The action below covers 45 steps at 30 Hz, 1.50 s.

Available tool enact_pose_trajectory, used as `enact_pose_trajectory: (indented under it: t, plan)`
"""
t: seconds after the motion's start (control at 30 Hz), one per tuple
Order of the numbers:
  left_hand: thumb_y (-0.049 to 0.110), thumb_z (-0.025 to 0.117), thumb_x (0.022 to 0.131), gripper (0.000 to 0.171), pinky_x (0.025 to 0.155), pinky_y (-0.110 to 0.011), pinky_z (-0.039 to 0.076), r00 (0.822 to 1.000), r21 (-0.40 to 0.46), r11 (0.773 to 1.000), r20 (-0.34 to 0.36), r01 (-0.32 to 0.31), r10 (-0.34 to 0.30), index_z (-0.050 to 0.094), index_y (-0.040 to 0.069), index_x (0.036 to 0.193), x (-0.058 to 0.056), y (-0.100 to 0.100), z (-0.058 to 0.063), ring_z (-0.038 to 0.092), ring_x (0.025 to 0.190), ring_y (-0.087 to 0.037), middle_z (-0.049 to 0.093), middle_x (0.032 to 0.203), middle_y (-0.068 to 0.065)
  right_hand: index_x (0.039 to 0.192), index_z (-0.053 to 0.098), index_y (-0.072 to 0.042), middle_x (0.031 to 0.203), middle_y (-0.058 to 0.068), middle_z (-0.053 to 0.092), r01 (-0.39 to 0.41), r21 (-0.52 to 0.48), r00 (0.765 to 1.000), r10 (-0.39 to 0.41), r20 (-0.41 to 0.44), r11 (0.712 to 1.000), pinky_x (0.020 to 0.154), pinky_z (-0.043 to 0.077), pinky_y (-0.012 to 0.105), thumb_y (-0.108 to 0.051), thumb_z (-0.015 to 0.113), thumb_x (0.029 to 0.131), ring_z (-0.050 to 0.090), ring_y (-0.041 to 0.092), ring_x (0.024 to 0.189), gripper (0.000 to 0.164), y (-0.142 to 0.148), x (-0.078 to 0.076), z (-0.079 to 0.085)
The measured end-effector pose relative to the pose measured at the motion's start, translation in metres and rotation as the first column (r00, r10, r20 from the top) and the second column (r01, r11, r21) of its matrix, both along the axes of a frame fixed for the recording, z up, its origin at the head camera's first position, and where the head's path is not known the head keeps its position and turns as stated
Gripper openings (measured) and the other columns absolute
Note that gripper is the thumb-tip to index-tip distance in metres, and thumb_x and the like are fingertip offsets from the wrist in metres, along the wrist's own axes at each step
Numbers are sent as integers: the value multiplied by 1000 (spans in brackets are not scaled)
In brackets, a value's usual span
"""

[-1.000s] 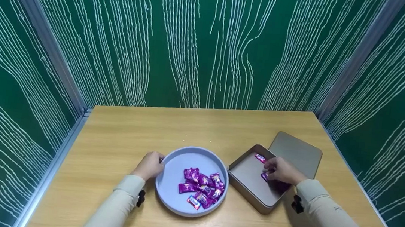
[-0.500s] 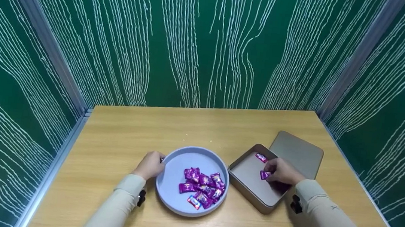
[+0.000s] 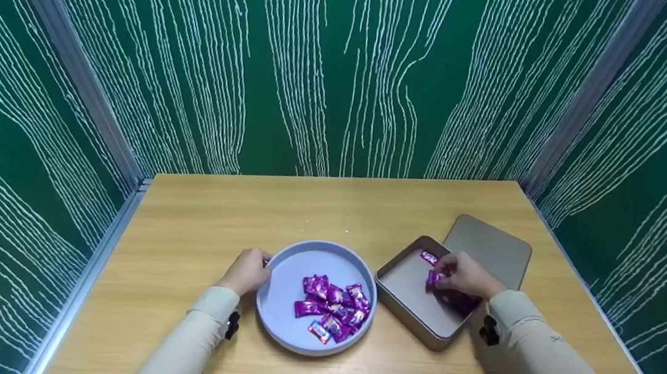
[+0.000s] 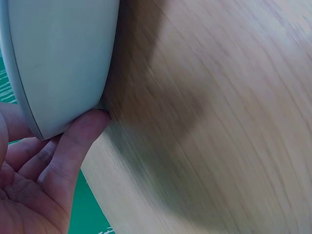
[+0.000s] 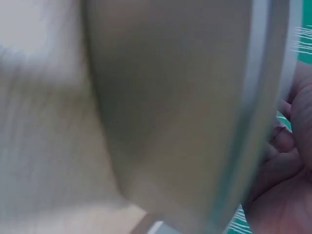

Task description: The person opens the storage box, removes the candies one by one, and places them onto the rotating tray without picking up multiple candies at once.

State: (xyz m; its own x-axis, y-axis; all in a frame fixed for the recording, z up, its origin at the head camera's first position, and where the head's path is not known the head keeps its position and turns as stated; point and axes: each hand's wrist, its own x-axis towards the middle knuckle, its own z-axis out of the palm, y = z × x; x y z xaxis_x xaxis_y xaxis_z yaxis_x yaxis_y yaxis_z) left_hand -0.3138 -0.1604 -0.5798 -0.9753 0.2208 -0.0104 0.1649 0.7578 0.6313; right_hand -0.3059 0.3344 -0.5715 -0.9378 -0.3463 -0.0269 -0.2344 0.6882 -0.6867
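My left hand (image 3: 247,272) grips the left rim of a round, pale lavender dish (image 3: 280,324). In the left wrist view, the thumb (image 4: 80,134) presses the dish's outer wall and the other fingers lie at the rim. Several purple-wrapped candies (image 3: 337,296) lie in the dish, plus one red-and-blue candy (image 3: 319,332). Over the square metal tin (image 3: 403,318), my right hand (image 3: 468,275) pinches a purple-wrapped candy (image 3: 433,279) between thumb and fingers. A pink-red candy (image 3: 428,258) lies at the tin's back corner. The right wrist view shows mostly the tin's blurred side wall.
The tin's lid (image 3: 491,250) lies flat behind and right of the tin. Dish and tin stand almost touching on the wooden table (image 3: 231,213). Green walls with white lines enclose the table at the back and sides. Tiny crumbs lie behind the dish.
My right hand has shifted slightly up and back with the purple candy, which shows more between the fingers than at first. The left hand and the dish stay in place.
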Motion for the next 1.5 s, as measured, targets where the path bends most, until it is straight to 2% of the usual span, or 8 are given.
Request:
enact_pose_trajectory:
  t: [0.2, 0.37, 0.6, 0.8, 1.03, 1.23, 1.5]
  plan:
    - [-1, 63, 95, 29, 78, -39, 64, 1000, 0, 1000, 5, -4, 4, 83, 0, 117, -1, 0, 0, 69, 82, -20, 80, 99, -13, 94, 77, 7, 87, 15, 76, -24, -30, 999, 22, -45, 999, 68, 51, 20, 8, 83, 82, 60, 13, 77, 14, -11, -6, 15]
    - [-1, 63, 96, 28, 75, -38, 64, 1000, 5, 1000, 6, 2, -2, 82, 0, 117, -1, 0, -1, 70, 80, -20, 80, 99, -14, 99, 79, 5, 92, 17, 78, -36, -27, 997, 34, -72, 999, 70, 54, 21, 7, 82, 84, 65, 15, 79, 16, -27, -8, 28]
    - [-1, 63, 97, 29, 75, -37, 64, 1000, 14, 1000, 8, 2, -2, 82, 0, 119, -1, 0, 0, 70, 81, -20, 80, 100, -13, 104, 82, 1, 99, 15, 80, -36, -49, 998, 34, -43, 998, 75, 57, 23, 1, 82, 89, 70, 20, 86, 16, -57, -10, 39]
    - [-2, 63, 95, 29, 73, -35, 62, 1000, 12, 1000, 4, 7, -7, 83, 0, 115, 0, 0, 0, 67, 79, -18, 78, 95, -11, 103, 82, 1, 97, 15, 80, -72, -70, 995, 66, -76, 995, 72, 57, 23, 1, 83, 88, 69, 16, 81, 16, -85, -10, 41]
    - [-4, 61, 91, 25, 63, -29, 56, 999, 16, 1000, -29, 26, -26, 83, 0, 102, -1, -1, -1, 62, 70, -15, 72, 80, -8, 104, 84, -4, 92, 9, 80, -80, -39, 994, 77, -82, 996, 65, 54, 24, -4, 86, 87, 64, 14, 75, 17, -115, -9, 43]
    - [-3, 62, 92, 22, 62, -28, 54, 999, 8, 1000, -36, 28, -27, 82, 0, 100, -1, -1, -2, 61, 70, -16, 70, 79, -7, 104, 84, -4, 90, 7, 79, -133, -49, 988, 128, -84, 990, 63, 52, 22, -7, 87, 89, 64, 15, 75, 16, -137, -8, 36]
    - [-3, 62, 92, 27, 71, -35, 62, 1000, 14, 1000, -29, 12, -12, 83, -2, 110, -1, -1, -4, 67, 77, -20, 77, 90, -12, 104, 84, -1, 94, 11, 77, -188, -43, 976, 182, -117, 981, 72, 53, 22, -8, 88, 88, 61, 8, 80, 19, -164, -4, 23]
